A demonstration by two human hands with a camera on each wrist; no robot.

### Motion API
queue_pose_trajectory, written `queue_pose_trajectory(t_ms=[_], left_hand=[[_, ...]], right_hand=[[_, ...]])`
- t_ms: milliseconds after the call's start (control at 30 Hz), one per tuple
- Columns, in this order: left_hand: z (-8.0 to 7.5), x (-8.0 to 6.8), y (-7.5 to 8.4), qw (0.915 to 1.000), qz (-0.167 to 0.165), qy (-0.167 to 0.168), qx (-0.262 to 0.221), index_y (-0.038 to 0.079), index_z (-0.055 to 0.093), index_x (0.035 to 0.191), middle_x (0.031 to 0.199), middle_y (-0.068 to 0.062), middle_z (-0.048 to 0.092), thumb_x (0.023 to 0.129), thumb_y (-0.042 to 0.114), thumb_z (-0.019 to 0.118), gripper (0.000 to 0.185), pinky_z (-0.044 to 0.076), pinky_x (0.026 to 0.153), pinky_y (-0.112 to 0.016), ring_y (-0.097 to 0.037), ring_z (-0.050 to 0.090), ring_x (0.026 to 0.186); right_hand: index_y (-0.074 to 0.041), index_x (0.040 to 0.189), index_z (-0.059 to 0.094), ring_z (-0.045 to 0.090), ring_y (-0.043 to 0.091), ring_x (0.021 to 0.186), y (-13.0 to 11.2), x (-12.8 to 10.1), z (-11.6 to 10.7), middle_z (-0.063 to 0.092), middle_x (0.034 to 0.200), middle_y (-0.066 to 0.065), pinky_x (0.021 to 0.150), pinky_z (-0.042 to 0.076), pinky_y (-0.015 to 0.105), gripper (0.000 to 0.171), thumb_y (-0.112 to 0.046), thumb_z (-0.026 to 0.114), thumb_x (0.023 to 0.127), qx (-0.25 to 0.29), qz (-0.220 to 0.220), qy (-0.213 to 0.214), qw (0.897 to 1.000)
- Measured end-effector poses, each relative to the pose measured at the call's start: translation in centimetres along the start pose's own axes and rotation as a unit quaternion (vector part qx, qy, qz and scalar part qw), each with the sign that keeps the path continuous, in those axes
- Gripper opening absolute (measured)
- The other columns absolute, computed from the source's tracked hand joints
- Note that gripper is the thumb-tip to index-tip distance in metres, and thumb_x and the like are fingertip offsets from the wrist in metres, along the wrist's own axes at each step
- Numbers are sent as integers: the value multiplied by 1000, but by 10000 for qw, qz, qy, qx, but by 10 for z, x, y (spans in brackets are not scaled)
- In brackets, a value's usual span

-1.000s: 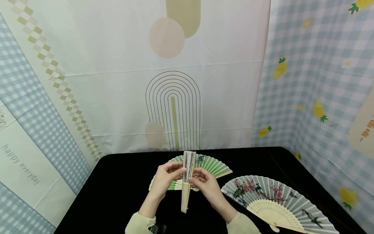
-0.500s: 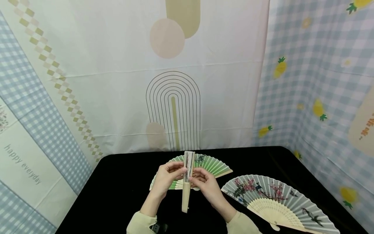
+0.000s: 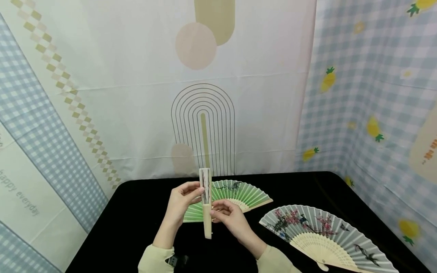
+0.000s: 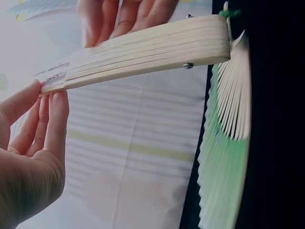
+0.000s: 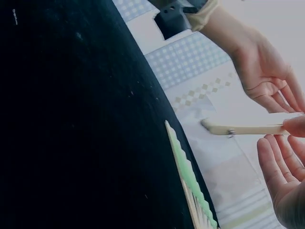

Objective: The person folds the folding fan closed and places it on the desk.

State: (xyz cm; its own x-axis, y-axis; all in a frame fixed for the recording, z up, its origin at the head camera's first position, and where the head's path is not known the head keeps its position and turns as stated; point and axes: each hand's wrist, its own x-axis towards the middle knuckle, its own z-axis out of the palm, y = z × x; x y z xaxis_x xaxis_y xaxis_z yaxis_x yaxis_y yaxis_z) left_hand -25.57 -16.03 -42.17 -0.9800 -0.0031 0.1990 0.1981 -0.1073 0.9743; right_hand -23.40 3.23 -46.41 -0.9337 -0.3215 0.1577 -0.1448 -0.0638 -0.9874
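Note:
A folded hand fan (image 3: 207,222) with pale wooden ribs and a printed light leaf stands nearly upright above the black table, pivot end down. My left hand (image 3: 178,203) pinches its leaf part from the left, thumb on the near side. Lower down, my right hand (image 3: 229,215) pinches the ribs just below the leaf between thumb and fingers. In the left wrist view the stacked ribs (image 4: 157,52) lie together, with a metal pivot pin (image 4: 188,65) near the rounded end. The right wrist view shows the right thumb (image 5: 295,126) over the fan's edge.
Behind the hands an open green fan (image 3: 250,193) lies spread on the black table (image 3: 136,220), partly hidden by them. An open grey fan (image 3: 317,242) with pink blossoms and birds lies at the right front. Patterned cloth hangs behind the table and at both sides.
Both hands have moved left and slightly up with the folded fan. The right hand's fingers have shifted from the leaf down to the ribs. The two open fans stay put.

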Motion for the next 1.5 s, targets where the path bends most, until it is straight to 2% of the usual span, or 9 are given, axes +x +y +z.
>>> queue_pose_trajectory(t_ms=[133,333,500,733,900,1100,1300,1500], left_hand=[[-13,5,10,9996,107,240,88,-9,68,115,98,-13,72,91,7,76,31,62,77,-35,-19,71,88],[-38,12,29,9981,177,550,232,-13,66,117,97,-9,72,90,7,77,34,62,77,-34,-18,72,88],[-64,15,43,9952,171,783,569,-11,65,120,96,-2,72,91,11,77,39,62,78,-33,-14,71,89],[-97,15,55,9911,53,945,933,-10,63,126,96,4,71,92,19,77,47,61,80,-32,-10,70,90],[-113,15,55,9890,-212,1103,967,-9,60,130,97,6,71,91,21,78,52,61,83,-32,-8,70,89],[-127,19,47,9861,-537,1148,1071,-8,57,136,100,6,70,93,23,76,56,60,85,-32,-6,69,90],[-141,23,39,9820,-691,1211,1272,-8,55,137,98,7,69,95,25,74,57,59,88,-35,-4,69,87],[-155,23,29,9767,-888,1288,1468,-10,54,137,95,6,70,96,22,72,55,60,83,-29,-6,70,84]], right_hand=[[5,120,64,69,20,87,3,8,14,68,100,9,78,62,35,33,-16,71,96,74,80,-207,9997],[3,120,65,69,18,87,5,24,39,69,99,7,80,61,39,31,-15,71,96,251,92,-489,9984],[2,118,67,69,19,88,10,38,63,70,98,6,78,61,36,26,-12,70,96,330,33,-658,9973],[1,112,68,69,18,84,11,52,99,69,94,5,78,62,40,21,-9,70,94,547,-88,-650,9963],[-1,110,70,68,14,80,14,56,115,69,90,1,75,62,38,19,-10,70,94,651,77,-610,9960],[-1,106,71,68,14,75,21,59,127,68,86,1,69,62,31,16,-8,72,91,595,173,-375,9974],[0,105,71,68,15,74,27,67,138,68,85,2,68,62,31,15,-6,71,91,460,182,-355,9981],[1,102,71,67,13,72,33,71,150,69,83,2,68,63,36,12,-2,70,91,306,363,-424,9980]])
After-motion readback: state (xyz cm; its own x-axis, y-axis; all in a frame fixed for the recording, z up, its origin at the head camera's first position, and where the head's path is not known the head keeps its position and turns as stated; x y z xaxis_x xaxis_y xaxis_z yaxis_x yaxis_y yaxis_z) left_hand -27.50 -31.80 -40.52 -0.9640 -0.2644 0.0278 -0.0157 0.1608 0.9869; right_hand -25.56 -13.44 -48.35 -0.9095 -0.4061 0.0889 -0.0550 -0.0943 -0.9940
